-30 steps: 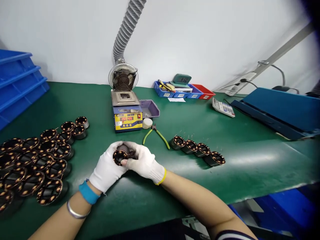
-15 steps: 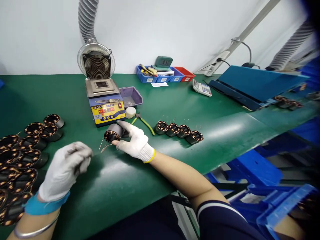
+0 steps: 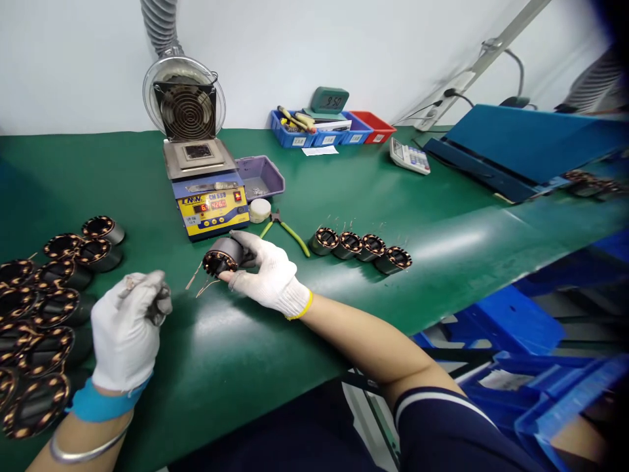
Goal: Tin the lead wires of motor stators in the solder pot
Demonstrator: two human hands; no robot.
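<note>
The right hand point(image 3: 268, 275) now holds the wound stator point(image 3: 222, 257) alone, fingers closed round it just above the bench point(image 3: 442, 229), near the solder pot point(image 3: 209, 196). The left hand point(image 3: 128, 328), on it a second ago, has drawn back curled toward the stator pile point(image 3: 44, 308); whether it grips anything I cannot tell

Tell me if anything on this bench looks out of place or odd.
Little stands out. The green-handled cutters lie loose by the solder pot, and thin wire leads stick out of the stator in the right hand. The left hand is closed, holding nothing I can make out.
</note>
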